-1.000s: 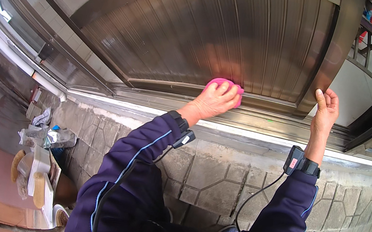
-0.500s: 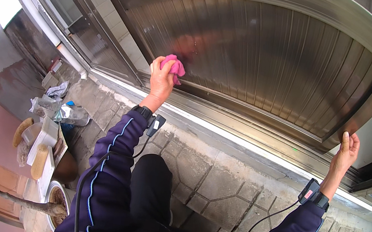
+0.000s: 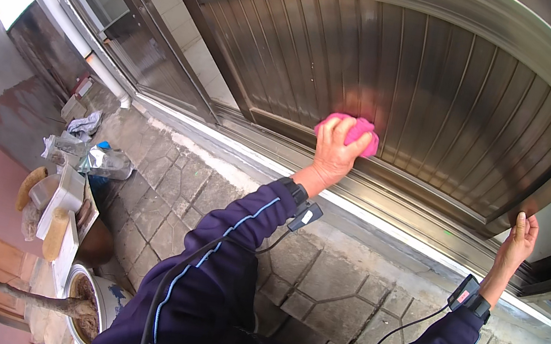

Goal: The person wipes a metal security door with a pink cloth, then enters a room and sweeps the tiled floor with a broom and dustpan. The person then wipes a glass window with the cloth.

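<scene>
A crumpled pink cloth [image 3: 360, 142] is bunched under my left hand [image 3: 337, 149], whose fingers curl over it. Both press on the lower part of a brownish, ribbed metal door panel [image 3: 421, 87], just above its bottom rail. At the panel's lower right corner, my right hand [image 3: 519, 238] grips the edge of the door frame [image 3: 546, 189] between thumb and fingers. Each wrist wears a dark strap with a small black box and a cable.
A metal sill track [image 3: 388, 194] runs below the door, above grey paving [image 3: 332, 291]. At left stand a potted tree [image 3: 86, 301], a white tray [image 3: 69, 199], brushes and a clear plastic bottle [image 3: 112, 165]. A narrow glazed panel [image 3: 155, 61] stands left of the door.
My left hand has slid right along the bottom of the panel with the pink cloth. My right hand stays on the frame edge, slightly lower and farther right in view.
</scene>
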Available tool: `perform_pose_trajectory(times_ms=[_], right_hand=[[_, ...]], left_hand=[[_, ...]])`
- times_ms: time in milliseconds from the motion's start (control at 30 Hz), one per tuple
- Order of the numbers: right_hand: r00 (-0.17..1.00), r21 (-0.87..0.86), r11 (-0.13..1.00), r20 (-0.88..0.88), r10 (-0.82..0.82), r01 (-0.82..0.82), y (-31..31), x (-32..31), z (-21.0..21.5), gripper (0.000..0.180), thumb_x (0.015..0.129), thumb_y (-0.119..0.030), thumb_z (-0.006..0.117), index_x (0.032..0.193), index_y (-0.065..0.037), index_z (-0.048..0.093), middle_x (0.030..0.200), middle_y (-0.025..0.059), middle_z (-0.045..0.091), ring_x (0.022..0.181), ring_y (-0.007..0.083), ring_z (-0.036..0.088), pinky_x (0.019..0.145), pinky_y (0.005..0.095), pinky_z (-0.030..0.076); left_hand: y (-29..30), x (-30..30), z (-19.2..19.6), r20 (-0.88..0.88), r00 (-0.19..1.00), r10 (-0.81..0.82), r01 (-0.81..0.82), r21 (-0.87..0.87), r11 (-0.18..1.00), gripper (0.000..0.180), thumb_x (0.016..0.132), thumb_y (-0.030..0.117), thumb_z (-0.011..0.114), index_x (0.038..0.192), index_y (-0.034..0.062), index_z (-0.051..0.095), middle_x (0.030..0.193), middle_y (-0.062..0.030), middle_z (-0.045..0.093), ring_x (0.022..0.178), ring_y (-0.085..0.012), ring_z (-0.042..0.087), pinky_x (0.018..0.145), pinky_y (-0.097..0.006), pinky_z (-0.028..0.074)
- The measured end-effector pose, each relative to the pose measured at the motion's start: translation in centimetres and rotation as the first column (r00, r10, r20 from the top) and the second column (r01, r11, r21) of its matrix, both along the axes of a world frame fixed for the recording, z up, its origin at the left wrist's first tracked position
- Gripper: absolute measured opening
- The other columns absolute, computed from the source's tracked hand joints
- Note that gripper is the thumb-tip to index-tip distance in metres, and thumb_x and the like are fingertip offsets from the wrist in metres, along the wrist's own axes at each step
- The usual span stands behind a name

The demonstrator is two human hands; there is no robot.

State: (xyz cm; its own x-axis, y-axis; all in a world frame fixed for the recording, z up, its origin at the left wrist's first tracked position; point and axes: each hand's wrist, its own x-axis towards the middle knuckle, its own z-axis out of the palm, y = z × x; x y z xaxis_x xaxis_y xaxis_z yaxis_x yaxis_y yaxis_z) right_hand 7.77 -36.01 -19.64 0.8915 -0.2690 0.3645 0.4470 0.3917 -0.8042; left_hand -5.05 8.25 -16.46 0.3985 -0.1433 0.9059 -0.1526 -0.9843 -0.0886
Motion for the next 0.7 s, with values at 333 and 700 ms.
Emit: perform_pose_trajectory(times_ms=[333, 700], right_hand=[[1.000, -0.020, 1.000, -0.010, -0.012, 0.012, 0.1, -0.2, 0.3, 0.025, 0.085, -0.005, 0.068, 0.106, -0.006, 0.055, 0.098, 0.0026, 0.064, 0.087, 0.0060, 0.057, 0.076, 0.0186, 0.043], [0.999, -0.035, 0.999, -0.014, -0.040, 0.039, 0.4, -0.3, 0.5, 0.024, 0.086, -0.005, 0.066, 0.107, -0.006, 0.055, 0.098, 0.0020, 0.064, 0.083, 0.0047, 0.056, 0.072, 0.0177, 0.041]], left_hand=[[1.1, 1.5, 8.4, 0.166, 0.980, -0.108, 0.098, 0.071, 0.993, 0.035, 0.064, 0.008, 0.069, 0.096, 0.0212, 0.066, 0.110, -0.0085, 0.049, 0.104, -0.0319, 0.047, 0.084, -0.041, 0.041], [11.8, 2.6, 11.7, 0.410, 0.905, 0.110, 0.009, -0.277, 0.961, 0.042, 0.071, -0.004, 0.066, 0.105, 0.0197, 0.061, 0.115, -0.0126, 0.046, 0.107, -0.0345, 0.045, 0.091, -0.043, 0.040]])
